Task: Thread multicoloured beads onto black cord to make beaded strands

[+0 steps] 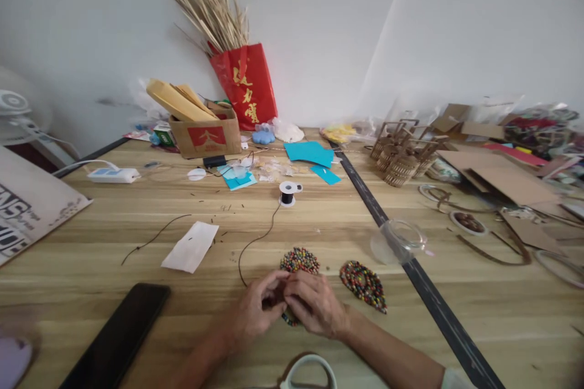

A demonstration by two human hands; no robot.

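Observation:
My left hand (260, 304) and my right hand (314, 304) meet near the front middle of the table, fingers pinched together. A thin black cord (255, 239) runs from a white spool (287, 196) down to my left hand. Small multicoloured beads of a strand (290, 320) show just below my fingertips; the pinched part is hidden. Behind my fingers lies a rounded beaded piece (300, 259), partly covered. A leaf-shaped beaded piece (364, 284) rests to the right of my right hand, apart from it. In front, a pale ring-shaped handle (310, 364) is cut off by the edge.
A black phone (117, 337), white paper (191, 247) and short knotted cord (155, 240) lie left. A clear plastic container (398, 242) stands right, over a dark strip (438, 304). Farther back are blue sheets (310, 153), small woven baskets (401, 158), cardboard (511, 176) and a box (205, 137).

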